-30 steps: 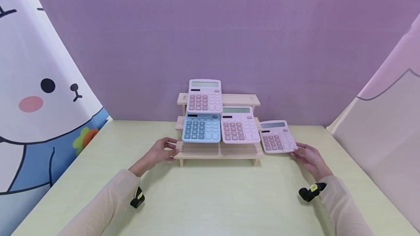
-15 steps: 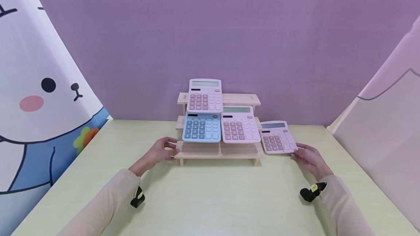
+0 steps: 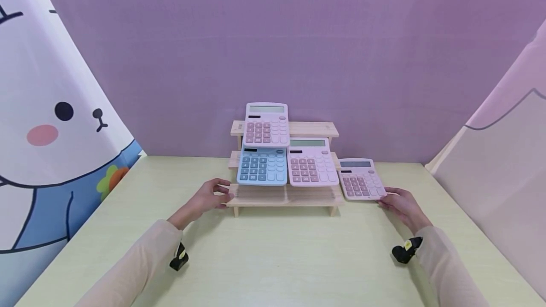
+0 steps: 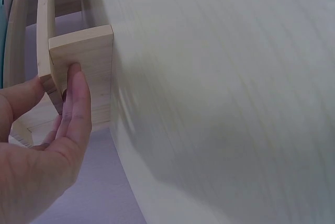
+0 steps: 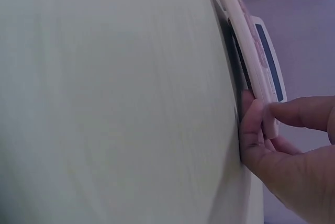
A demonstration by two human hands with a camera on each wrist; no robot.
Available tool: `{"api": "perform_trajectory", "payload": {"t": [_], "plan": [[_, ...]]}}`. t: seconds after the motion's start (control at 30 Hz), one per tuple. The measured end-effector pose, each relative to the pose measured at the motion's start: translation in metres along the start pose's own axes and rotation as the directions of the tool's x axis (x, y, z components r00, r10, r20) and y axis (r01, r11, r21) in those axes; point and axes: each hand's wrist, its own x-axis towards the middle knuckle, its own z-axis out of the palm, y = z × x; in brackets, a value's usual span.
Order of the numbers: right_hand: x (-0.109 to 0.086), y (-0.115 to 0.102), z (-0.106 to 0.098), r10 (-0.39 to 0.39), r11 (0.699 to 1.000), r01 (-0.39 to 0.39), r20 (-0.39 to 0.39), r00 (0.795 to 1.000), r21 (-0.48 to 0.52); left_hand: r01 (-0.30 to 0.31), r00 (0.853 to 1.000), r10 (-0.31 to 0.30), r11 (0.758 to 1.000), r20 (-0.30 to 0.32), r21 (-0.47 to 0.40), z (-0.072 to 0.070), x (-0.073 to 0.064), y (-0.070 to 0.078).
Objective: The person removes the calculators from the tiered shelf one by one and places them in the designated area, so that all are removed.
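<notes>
On the head feed I count one wooden stand [image 3: 313,129] of three tiers, one blue calculator [image 3: 261,167] at its nine o'clock, and three pink ones: an upper pink calculator [image 3: 266,124] at eleven, a middle pink calculator [image 3: 313,165] at three, and an outer pink calculator [image 3: 362,181] just beside the stand, between three and four o'clock, over the pale table [image 3: 281,255]. Against half a second ago, that last one has dipped very slightly, its display end a touch lower; the stand and the three calculators on it look to have stayed put. I see two hands: the left hand [image 3: 209,197], between eight and nine o'clock, is nearly closed, pinching the end of the lowest tier [image 3: 286,195], and the right hand [image 3: 402,205], toward four, grasps the outer pink calculator by its five o'clock corner, its gap just as narrow (my right wrist feed shows thumb on the key side, fingers beneath); whether the far end touches the table I cannot tell
</notes>
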Motion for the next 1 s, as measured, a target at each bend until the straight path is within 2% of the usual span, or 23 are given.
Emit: {"api": "perform_trajectory", "payload": {"t": [0.17, 0.5, 0.73, 1.0], "plan": [[0.001, -0.0005, 0.0007, 0.011, 0.999, -0.011, -0.011, 1.0, -0.04, -0.003, 1.0, 0.003, 1.0, -0.004, -0.002, 0.0003, -0.0006, 0.0002], [0.0042, -0.0021, -0.0001, 0.046, 0.98, -0.056, -0.054, 0.997, -0.191, 0.003, 1.0, -0.003, 1.0, -0.006, 0.004, 0.0002, -0.001, 0.0002], [0.0057, -0.0007, 0.0002, 0.015, 0.97, -0.022, -0.031, 0.999, -0.244, 0.006, 1.0, -0.006, 1.0, -0.009, 0.007, 0.0011, -0.0019, 0.0012], [0.007, -0.0006, -0.0004, -0.004, 0.968, 0.002, -0.009, 1.0, -0.252, 0.005, 1.0, -0.005, 1.0, -0.004, 0.004, 0.0006, -0.0004, -0.0001]]}}
